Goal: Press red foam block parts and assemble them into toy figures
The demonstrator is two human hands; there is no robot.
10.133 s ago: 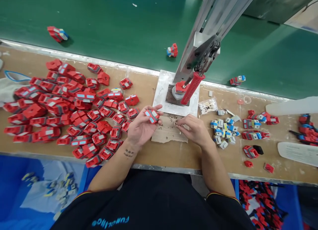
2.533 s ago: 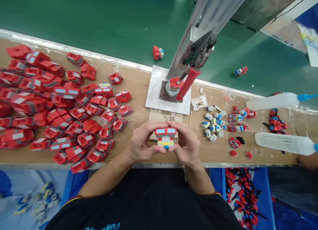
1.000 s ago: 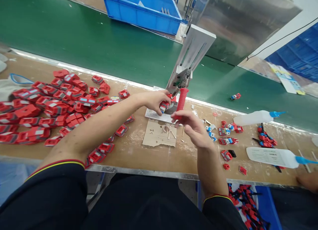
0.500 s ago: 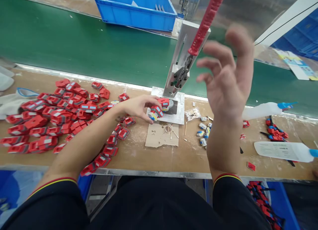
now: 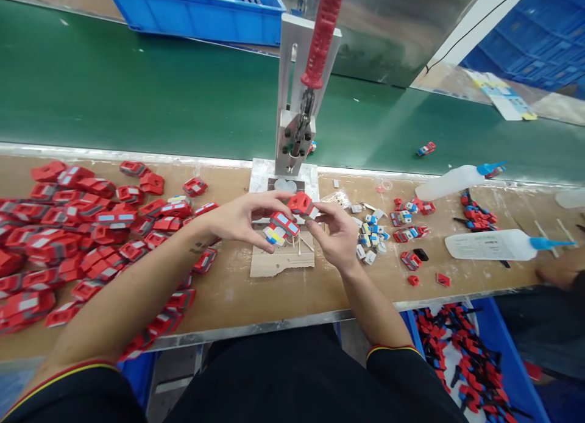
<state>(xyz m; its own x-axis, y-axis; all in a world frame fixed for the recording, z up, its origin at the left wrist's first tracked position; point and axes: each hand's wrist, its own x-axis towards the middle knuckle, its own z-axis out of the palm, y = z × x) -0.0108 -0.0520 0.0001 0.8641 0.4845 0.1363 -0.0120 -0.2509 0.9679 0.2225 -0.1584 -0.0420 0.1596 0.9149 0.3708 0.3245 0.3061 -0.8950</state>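
Observation:
Above a piece of cardboard, my left hand curls its thumb and fingers round a red toy car with pale windows and a yellow, white and blue end. Against it sits another red part; whether the two are joined I cannot tell. My right hand pinches the right end of that red part between thumb and fingers. Just behind both hands stands a toggle press with a red handle, raised over a metal base plate.
Many red car bodies are heaped at left. Small white-and-blue parts, finished-looking cars and two squeeze bottles lie at right. Beyond the press runs a green belt. A bin holds red-and-black pieces. Another person's hand shows at far right.
My right hand has come down from beside the press handle, where it was open and raised, and now grips the red part. My left hand still holds the toy car, now nearer me. The view has turned right.

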